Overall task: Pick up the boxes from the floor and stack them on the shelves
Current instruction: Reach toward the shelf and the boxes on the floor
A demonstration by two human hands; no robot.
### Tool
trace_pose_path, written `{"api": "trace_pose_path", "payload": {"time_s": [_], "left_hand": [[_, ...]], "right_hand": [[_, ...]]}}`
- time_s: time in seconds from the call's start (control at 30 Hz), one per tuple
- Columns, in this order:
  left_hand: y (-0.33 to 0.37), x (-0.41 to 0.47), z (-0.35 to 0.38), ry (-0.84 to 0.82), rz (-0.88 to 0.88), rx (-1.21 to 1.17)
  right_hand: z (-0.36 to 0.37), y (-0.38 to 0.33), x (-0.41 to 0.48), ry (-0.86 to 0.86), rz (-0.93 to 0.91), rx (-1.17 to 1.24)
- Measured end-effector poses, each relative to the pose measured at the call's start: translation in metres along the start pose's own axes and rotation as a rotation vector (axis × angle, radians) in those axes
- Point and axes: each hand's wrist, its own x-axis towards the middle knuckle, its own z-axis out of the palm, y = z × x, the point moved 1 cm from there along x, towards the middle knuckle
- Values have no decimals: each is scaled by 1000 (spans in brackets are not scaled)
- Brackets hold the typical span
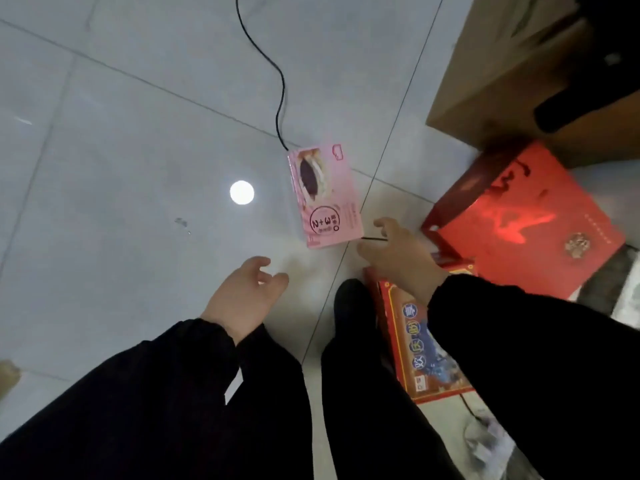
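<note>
A pink snack box lies flat on the pale tiled floor, its near corner just ahead of my hands. My right hand hovers close to that near right corner, fingers loosely spread, holding nothing. Lower and to the left, my left hand hangs above the floor with relaxed fingers, also empty. A large red gift box lies tilted at the right. A red box with blue printing lies under my right forearm, partly hidden by the sleeve.
A black cable runs across the floor from the top to the pink box. A brown cardboard box stands at the upper right. My black shoe and trouser legs fill the lower middle. Crumpled plastic lies lower right.
</note>
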Motion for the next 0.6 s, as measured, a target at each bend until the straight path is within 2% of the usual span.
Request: {"api": "trace_pose_path", "payload": {"time_s": [0.17,0.33,0.47,0.6], "left_hand": [[-23,106,56,-25,0,-57],[-32,179,97,-91,-29,-162],[-25,195,109,-139,6,-194],[-9,162,84,-32,129,-344]], "right_hand": [[36,45,104,59,9,25],[67,85,168,-63,64,60],[82,80,183,-104,4,121],[68,60,151,-3,-76,330]]}}
